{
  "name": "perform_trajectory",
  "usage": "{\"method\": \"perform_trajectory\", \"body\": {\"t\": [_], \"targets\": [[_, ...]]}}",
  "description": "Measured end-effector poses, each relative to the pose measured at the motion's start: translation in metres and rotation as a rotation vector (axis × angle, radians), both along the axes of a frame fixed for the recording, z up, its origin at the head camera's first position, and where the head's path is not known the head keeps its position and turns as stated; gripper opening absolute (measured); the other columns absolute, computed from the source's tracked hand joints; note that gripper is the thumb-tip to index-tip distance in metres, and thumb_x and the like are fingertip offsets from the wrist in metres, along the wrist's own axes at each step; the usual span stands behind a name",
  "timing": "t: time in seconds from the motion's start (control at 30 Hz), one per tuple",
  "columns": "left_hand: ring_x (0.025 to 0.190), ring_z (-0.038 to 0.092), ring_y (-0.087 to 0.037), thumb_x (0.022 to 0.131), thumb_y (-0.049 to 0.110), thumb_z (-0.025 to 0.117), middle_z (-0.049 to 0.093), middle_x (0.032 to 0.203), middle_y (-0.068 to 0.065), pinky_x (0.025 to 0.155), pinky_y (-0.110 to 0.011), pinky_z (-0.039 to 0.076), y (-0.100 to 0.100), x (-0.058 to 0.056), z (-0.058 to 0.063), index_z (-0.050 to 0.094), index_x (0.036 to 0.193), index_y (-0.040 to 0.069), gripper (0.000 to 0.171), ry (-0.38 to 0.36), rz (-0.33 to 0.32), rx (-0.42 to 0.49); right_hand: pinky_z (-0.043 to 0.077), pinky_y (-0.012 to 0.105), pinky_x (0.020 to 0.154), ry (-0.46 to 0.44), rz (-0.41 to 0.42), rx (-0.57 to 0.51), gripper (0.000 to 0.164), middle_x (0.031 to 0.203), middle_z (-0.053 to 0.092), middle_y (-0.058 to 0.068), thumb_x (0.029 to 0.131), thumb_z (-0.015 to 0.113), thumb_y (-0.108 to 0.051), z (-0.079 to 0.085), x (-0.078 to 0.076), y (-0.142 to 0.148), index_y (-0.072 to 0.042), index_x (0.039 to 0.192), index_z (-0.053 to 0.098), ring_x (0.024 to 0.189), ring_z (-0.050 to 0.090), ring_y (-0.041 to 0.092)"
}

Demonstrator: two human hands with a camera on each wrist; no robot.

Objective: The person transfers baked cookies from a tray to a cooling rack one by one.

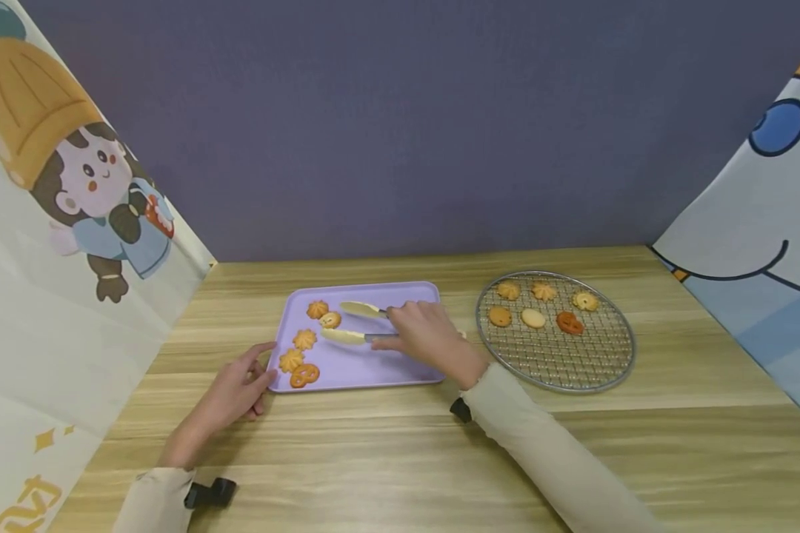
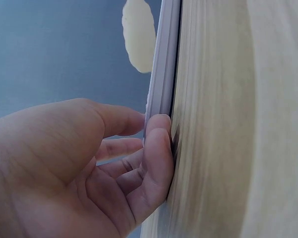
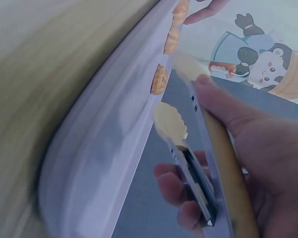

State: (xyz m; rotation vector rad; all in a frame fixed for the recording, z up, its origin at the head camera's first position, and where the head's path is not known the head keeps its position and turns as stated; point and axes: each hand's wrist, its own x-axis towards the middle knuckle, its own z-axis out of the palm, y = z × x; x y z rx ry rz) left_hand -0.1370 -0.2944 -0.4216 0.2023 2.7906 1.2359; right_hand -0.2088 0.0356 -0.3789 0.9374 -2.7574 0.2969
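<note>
1. Lilac and shallow, a rectangular tray with rounded corners (image 1: 387, 370) lay left of centre on the pale wood-grain table (image 1: 373, 459).
2. Over it, the right hand (image 1: 427, 337) gripped silver tongs with cream scalloped tips (image 1: 344, 337). The 2 tips stood apart and pointed left.
3. Loosely bent, the fingers of the left hand (image 1: 230, 389) touched the tray's left rim by its near corner, thumb and index finger spread.
4. Along the tray's left half lay 5 biscuits. Farthest was a golden flower-shaped biscuit (image 1: 318, 309); just beside it, nearer and to the right, sat a small round biscuit with a pale patterned top (image 1: 330, 320), close to the tongs' tips; whether they touched it, I could not tell.
5. Nearer came 2 more golden flower-shaped biscuits (image 1: 304, 339), then a glossy brown pretzel (image 1: 304, 375) by the near left corner.
6. Right of the tray, well apart from the tongs, stood a round metal wire rack (image 1: 547, 363). Its far row held 2 flower-shaped biscuits (image 1: 543, 290) and a pale-topped round biscuit (image 1: 585, 300); its nearer row ran left to right: a golden disc biscuit (image 1: 500, 317), a pale oval biscuit (image 1: 533, 318) and a reddish-brown pretzel (image 1: 570, 323).
</note>
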Motion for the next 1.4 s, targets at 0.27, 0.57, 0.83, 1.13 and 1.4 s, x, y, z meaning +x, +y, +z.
{"method": "perform_trajectory", "body": {"t": [0.27, 0.57, 0.83, 1.13, 1.4], "targets": [[0.05, 0.059, -0.018, 0.101, 0.005, 0.055, 0.057, 0.08, -0.012, 0.041, -0.034, 0.055, -0.001, 0.002, 0.004, 0.037, 0.149, 0.001, 0.052, 0.013, -0.009, -0.002, 0.039, 0.028, 0.042, -0.01, -0.066, 0.059, 0.042, 0.06, 0.048, -0.003, 0.086, 0.071, -0.055, 0.0, -0.001, -0.021, -0.014, 0.078, 0.063, 0.052, 0.042, 0.012], [0.05, 0.059, -0.018, 0.101, 0.005, 0.056, 0.057, 0.081, -0.012, 0.041, -0.034, 0.054, -0.003, 0.004, 0.008, 0.037, 0.149, 0.002, 0.052, 0.008, 0.006, -0.002, 0.042, 0.026, 0.044, -0.024, -0.072, 0.069, 0.038, 0.063, 0.053, -0.002, 0.089, 0.069, -0.051, 0.002, 0.002, -0.03, -0.012, 0.086, 0.068, 0.054, 0.046, 0.012], [0.05, 0.06, -0.019, 0.101, 0.006, 0.056, 0.057, 0.081, -0.012, 0.041, -0.035, 0.055, 0.002, -0.001, 0.003, 0.038, 0.149, 0.003, 0.052, 0.002, -0.01, 0.024, 0.038, 0.025, 0.042, 0.009, -0.074, 0.069, 0.038, 0.061, 0.051, -0.002, 0.088, 0.07, -0.05, -0.001, 0.0, -0.021, -0.013, 0.079, 0.065, 0.052, 0.041, 0.011], [0.049, 0.06, -0.019, 0.101, 0.005, 0.056, 0.057, 0.079, -0.012, 0.04, -0.035, 0.055, 0.0, -0.002, 0.0, 0.038, 0.149, 0.003, 0.052, 0.008, -0.006, 0.013, 0.04, 0.024, 0.042, 0.066, -0.034, 0.1, 0.037, 0.063, 0.054, -0.003, 0.089, 0.07, -0.05, -0.001, -0.001, -0.022, -0.013, 0.081, 0.069, 0.053, 0.047, 0.011], [0.049, 0.06, -0.019, 0.101, 0.005, 0.056, 0.057, 0.079, -0.012, 0.04, -0.035, 0.055, -0.002, -0.001, -0.001, 0.038, 0.149, 0.003, 0.052, 0.0, -0.002, 0.013, 0.038, 0.024, 0.041, 0.076, -0.018, 0.086, 0.038, 0.06, 0.052, -0.004, 0.088, 0.07, -0.05, -0.002, 0.0, -0.024, -0.014, 0.08, 0.067, 0.051, 0.045, 0.011]]}}
